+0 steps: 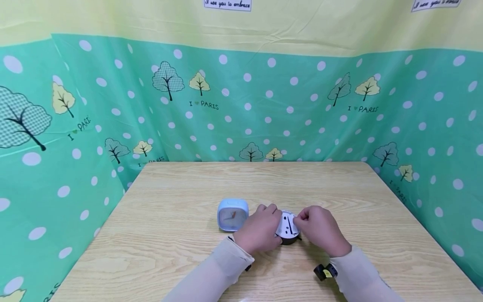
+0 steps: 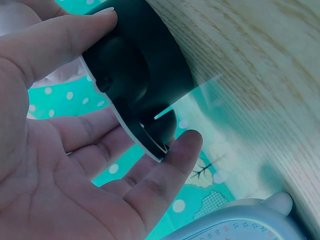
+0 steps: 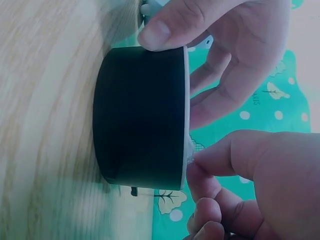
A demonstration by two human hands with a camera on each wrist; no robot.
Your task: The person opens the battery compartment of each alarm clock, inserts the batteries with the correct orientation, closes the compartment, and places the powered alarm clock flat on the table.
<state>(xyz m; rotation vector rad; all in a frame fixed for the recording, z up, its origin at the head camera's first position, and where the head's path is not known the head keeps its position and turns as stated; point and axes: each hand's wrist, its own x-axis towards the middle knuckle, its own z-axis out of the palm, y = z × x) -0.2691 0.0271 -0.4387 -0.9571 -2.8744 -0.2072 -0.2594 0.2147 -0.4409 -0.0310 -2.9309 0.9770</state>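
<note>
A squat round black case (image 1: pixel 289 241) with a white face (image 1: pixel 283 229) rests on the table, face up; dark slots and small holes mark the face. My left hand (image 1: pixel 260 230) grips the case from the left, its thumb (image 2: pixel 95 27) against the black side wall. At the right edge of the face, my right hand (image 1: pixel 318 230) pinches a small translucent piece (image 3: pixel 190 150) between thumb and index finger. Most of that piece is hidden by the fingertips. A short black stub (image 3: pixel 134 191) sticks out from the case's side.
A light blue alarm clock (image 1: pixel 233 214) stands just left of my left hand, its dial facing me. The wood-grain table (image 1: pixel 170 188) runs back to a green dotted curtain (image 1: pixel 241 100). A black and yellow wrist device (image 1: pixel 324 272) sits at my right cuff.
</note>
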